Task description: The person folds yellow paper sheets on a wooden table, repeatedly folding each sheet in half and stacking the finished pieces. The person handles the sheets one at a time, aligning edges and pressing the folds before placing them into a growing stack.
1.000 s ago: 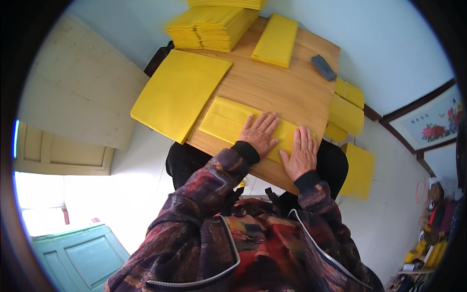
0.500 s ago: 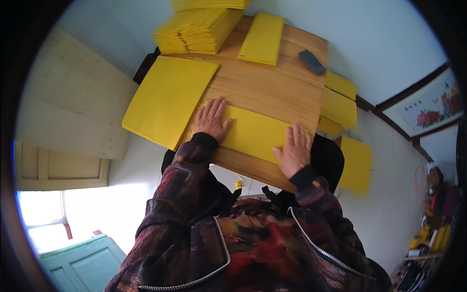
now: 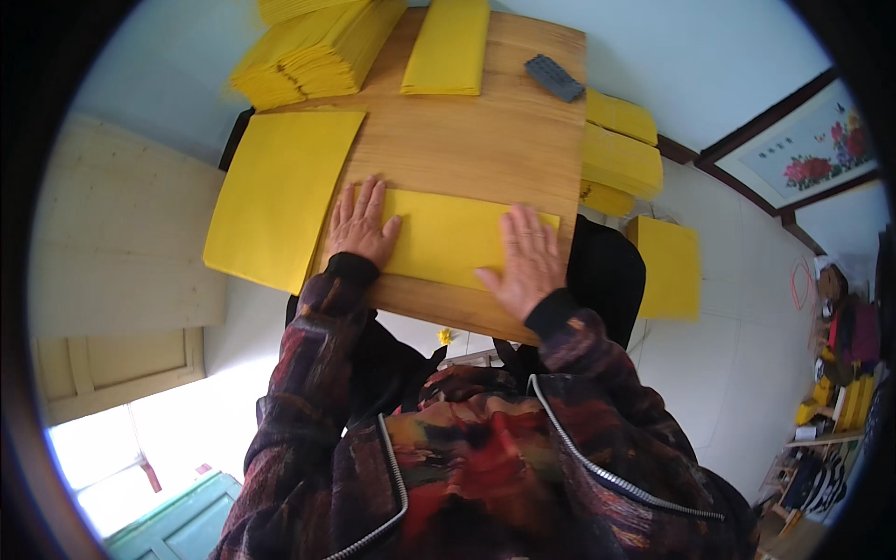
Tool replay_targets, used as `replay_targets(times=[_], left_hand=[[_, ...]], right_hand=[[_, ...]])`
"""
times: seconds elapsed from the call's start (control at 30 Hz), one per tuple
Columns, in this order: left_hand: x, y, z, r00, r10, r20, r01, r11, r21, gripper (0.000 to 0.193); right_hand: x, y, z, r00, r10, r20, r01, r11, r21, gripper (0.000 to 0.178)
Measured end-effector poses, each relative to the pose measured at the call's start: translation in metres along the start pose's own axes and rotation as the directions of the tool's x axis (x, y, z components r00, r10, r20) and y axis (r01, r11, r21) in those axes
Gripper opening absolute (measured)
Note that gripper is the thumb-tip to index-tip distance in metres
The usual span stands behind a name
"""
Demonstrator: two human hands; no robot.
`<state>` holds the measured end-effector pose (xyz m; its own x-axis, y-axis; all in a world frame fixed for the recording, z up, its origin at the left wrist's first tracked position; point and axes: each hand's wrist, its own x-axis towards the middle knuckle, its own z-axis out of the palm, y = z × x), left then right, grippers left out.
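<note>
1. Table [image 3: 457, 140] of brown wood stands before the person [image 3: 467, 457] I am watching, its near edge close to a black-clad knee [image 3: 609, 271]
2. Across its near side lies a folded yellow sheet [image 3: 439, 238], long and narrow, set slightly aslant; whether it is one piece or several I cannot tell
3. The left hand [image 3: 362, 226] lies flat over the sheet's left end, palm down, fingers a little apart, the longest tips about at its far edge, thumb out to the right
4. The right hand [image 3: 528, 261] rests palm down near the sheet's right end, its fingers nearly side by side and the thumb held away from them; a corner of yellow shows beyond it
5. Just left of the left hand is a broad flat yellow pile [image 3: 280, 196], covering the table's left side
6. Beyond that rises a thick stack of folded yellow pieces [image 3: 313, 56], and to its right a narrower yellow bundle [image 3: 448, 51]
7. A dark grey block [image 3: 553, 77] rests near the far right corner
8. More yellow bundles [image 3: 621, 161] sit beside the table's right edge, and farther right, by the wall [image 3: 691, 75], I see a framed flower picture [image 3: 793, 154]
</note>
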<state>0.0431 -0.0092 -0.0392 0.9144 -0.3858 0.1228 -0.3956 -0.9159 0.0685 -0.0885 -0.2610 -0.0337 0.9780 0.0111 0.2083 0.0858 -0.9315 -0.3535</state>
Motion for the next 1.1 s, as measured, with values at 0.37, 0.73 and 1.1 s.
replay_targets(times=[0.37, 0.73, 1.1], left_hand=[[0.006, 0.005, -0.013, 0.987, -0.075, 0.144, 0.080, 0.996, -0.028, 0.066], [-0.105, 0.052, -0.039, 0.980, -0.135, 0.149, 0.195, 0.467, -0.862, 0.026], [-0.163, 0.080, 0.001, 0.719, 0.004, 0.695, 0.608, -0.487, -0.627, 0.028]], right_hand=[[-0.027, 0.051, -0.045, 0.997, 0.068, -0.020, -0.067, 0.995, 0.068, 0.072], [0.025, 0.038, -0.053, 0.992, -0.047, 0.117, 0.056, 0.996, -0.073, 0.044], [-0.036, 0.000, -0.058, 0.944, 0.061, 0.324, -0.115, 0.982, 0.150, 0.024]])
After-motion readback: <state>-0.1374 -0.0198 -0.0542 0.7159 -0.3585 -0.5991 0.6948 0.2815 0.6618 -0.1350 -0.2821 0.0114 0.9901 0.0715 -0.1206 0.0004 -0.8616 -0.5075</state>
